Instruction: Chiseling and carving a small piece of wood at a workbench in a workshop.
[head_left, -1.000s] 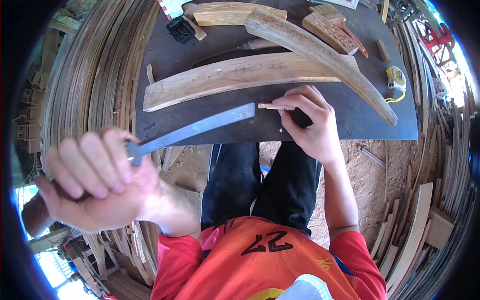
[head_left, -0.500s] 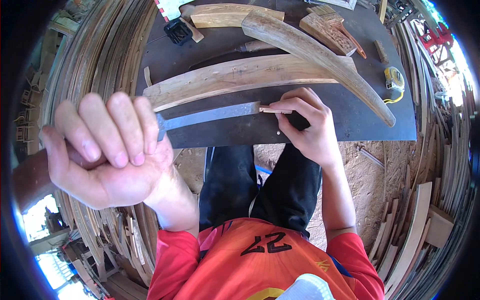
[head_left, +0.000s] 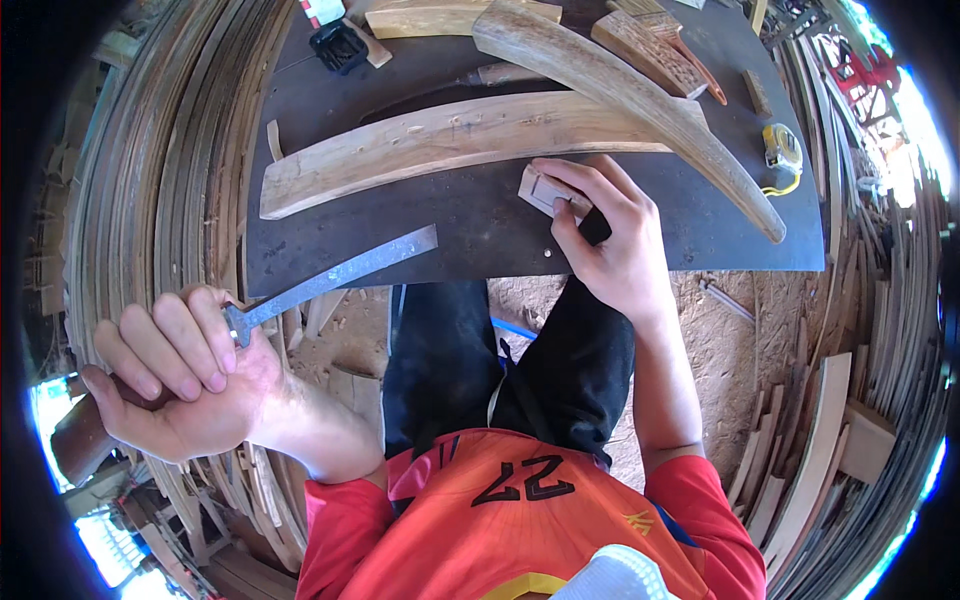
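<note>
My left hand is wrapped round the brown handle of a chisel. The long flat metal blade slants up to the right, and its tip hangs over the front of the dark table, apart from the wood. Between thumb and fingers, my right hand grips a small pale wood block with dark lines on its face. Part of that block is hidden by the fingers. Just beyond it lies a long curved board, and a second curved piece of wood rests across that board's right end.
Toward the table's far side are a thick wood piece, a black plastic object, a wooden block and a brush. A yellow tape measure sits near the right edge. Stacked timber strips flank both sides.
My left hand has drawn the chisel back, down and left, so its tip has come away from the small block. My right hand has tilted the block, showing its lined face.
</note>
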